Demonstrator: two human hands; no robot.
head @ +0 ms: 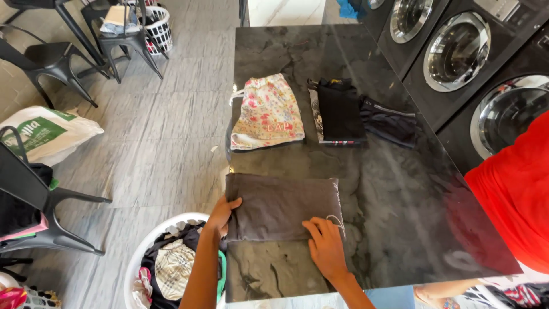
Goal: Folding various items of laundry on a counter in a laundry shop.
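Two hands work a folded dark grey garment (280,207) lying flat near the front edge of the black marble counter (394,212). Left hand (222,216) grips the garment's left edge, fingers curled over the top w/ thumb hidden under the cloth. Right hand (326,246) lies flat on the lower right corner, fingers together & pressing down, beside a thin white drawstring (336,222). Both forearms are cut off at the frame bottom.

Further back on the counter: a floral folded piece (267,113), a black folded piece (340,109) atop a striped one that only shows at its edges, and a dark crumpled item (390,122) just beside it; can't tell what kind. Right side: front-load washers (457,51), doors partly cut off by the frame. A red-clad person (514,189) is blurred at the right edge & covers the counter's corner.

Below left of the counter, a white laundry basket (136,260) holds mixed clothes, its right part hidden by the left arm. On the tiled floor: black metal chairs (40,57), a white-green bag (43,133), a second basket (157,26) far back, mostly hidden by chair legs.
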